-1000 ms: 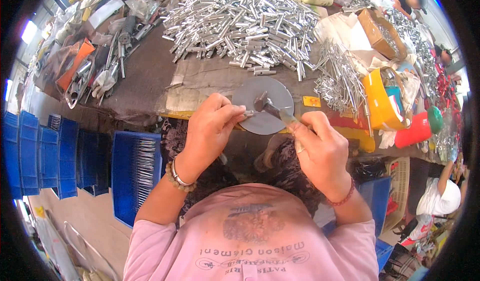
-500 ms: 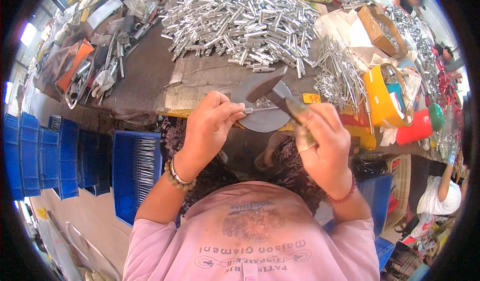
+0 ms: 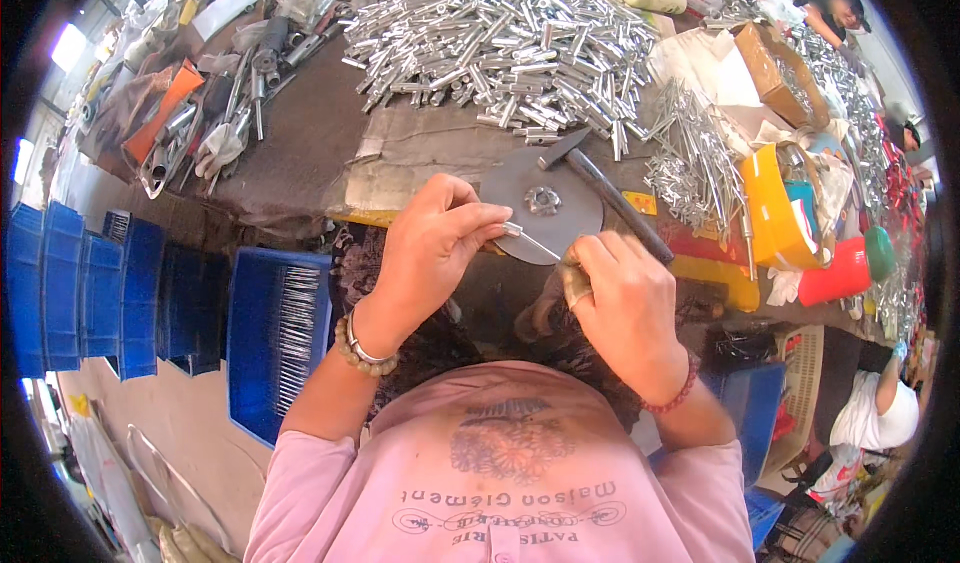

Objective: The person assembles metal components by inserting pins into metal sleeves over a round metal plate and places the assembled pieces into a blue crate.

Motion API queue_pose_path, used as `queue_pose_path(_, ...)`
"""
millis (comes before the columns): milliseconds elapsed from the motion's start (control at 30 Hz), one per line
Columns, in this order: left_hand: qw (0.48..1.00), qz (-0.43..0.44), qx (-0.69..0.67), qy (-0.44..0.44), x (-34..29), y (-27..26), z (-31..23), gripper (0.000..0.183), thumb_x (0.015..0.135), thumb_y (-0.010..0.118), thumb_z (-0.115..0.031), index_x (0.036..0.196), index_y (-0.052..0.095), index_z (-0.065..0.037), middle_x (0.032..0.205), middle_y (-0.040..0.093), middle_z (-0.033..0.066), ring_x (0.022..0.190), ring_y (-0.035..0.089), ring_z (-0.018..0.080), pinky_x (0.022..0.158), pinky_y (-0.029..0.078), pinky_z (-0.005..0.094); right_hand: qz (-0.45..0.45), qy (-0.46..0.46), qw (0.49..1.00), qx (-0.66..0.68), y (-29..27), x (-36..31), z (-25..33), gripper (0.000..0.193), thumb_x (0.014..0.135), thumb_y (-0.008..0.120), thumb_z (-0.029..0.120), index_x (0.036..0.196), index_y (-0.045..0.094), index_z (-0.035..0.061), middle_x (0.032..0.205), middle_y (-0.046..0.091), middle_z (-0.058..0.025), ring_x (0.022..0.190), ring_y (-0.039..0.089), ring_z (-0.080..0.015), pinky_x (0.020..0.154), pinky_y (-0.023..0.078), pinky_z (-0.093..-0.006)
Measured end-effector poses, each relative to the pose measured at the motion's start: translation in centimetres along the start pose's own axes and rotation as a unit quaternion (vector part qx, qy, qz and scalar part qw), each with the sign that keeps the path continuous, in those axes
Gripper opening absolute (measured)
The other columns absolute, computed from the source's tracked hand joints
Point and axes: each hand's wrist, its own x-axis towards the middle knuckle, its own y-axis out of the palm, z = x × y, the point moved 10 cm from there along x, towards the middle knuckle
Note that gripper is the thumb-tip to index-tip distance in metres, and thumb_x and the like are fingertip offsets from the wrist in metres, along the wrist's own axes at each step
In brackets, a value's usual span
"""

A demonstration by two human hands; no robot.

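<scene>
My left hand (image 3: 432, 248) is closed on a short metal tube (image 3: 512, 229), pinched between thumb and fingertips. A thin metal rod (image 3: 540, 249) runs from the tube toward my right hand (image 3: 628, 288), whose fingers are closed around the rod's other end. Just beyond my hands is a round grey plate (image 3: 498, 188) with a small metal piece (image 3: 542, 201) at its middle. The hammer (image 3: 618, 195) lies across the plate's right side, its head at the far edge and its dark handle slanting toward my right hand.
A large heap of metal tubes (image 3: 510, 48) covers the far bench, with thin rods (image 3: 695, 158) piled at its right. Beside them stand a yellow container (image 3: 765, 203) and a red one (image 3: 832, 271). Blue crates (image 3: 240, 353) flank me. People work at far right.
My right hand has let go of the hammer, which now rests on the plate, and has taken hold of the rod's end. The rod now tilts down toward my right hand.
</scene>
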Motion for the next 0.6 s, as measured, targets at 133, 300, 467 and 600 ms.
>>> queue_pose_path(133, 0.999, -0.039, 0.009, 0.01, -0.5, -0.4, -1.2, 0.032, 0.087, 0.088, -0.007, 0.118, 0.083, -0.013, 0.099, 0.067, 0.009, 0.085, 0.068, 0.027, 0.071, 0.054, 0.0376, 0.054, 0.085, 0.983, 0.152, 1.5, -1.3, -1.6, 0.018, 0.091, 0.079, 0.008, 0.104, 0.067, 0.0058, 0.086, 0.073, -0.0135, 0.076, 0.073, -0.0332, 0.069, 0.057, -0.0436)
queue_pose_path(300, 0.993, -0.074, -0.065, -0.064, -3.7, 0.0, -1.4, 0.041, 0.097, 0.079, -0.002, 0.137, 0.073, -0.009, 0.103, 0.073, 0.0089, 0.085, 0.069, 0.0194, 0.072, 0.054, 0.0312, 0.178, 0.243, 0.851, 0.43, 5.9, -3.7, -3.0, 0.025, 0.097, 0.077, 0.004, 0.12, 0.068, 0.0012, 0.081, 0.074, -0.0096, 0.07, 0.069, -0.0155, 0.065, 0.054, -0.0326)
queue_pose_path(467, 0.865, 0.0, -0.369, -0.34, -6.5, 4.7, 1.8, 0.054, 0.111, 0.064, -0.011, 0.162, 0.047, -0.011, 0.105, 0.073, 0.0035, 0.087, 0.065, 0.0082, 0.077, 0.055, 0.0233, 0.199, 0.303, 0.761, 0.538, 7.7, -5.2, -1.6, 0.024, 0.101, 0.074, 0.004, 0.123, 0.066, -0.0013, 0.078, 0.067, -0.0009, 0.071, 0.059, -0.0052, 0.064, 0.048, -0.026)
queue_pose_path(600, 0.805, -0.026, -0.459, -0.373, -7.2, 5.4, 1.9, 0.061, 0.107, 0.07, -0.009, 0.163, 0.044, -0.01, 0.103, 0.073, 0.002, 0.086, 0.064, 0.0072, 0.075, 0.053, 0.0227, 0.18, 0.284, 0.781, 0.526, 8.4, -5.6, -1.0, 0.025, 0.1, 0.074, 0.004, 0.123, 0.066, 0.0005, 0.078, 0.066, -0.001, 0.07, 0.059, -0.0064, 0.063, 0.048, -0.0282)
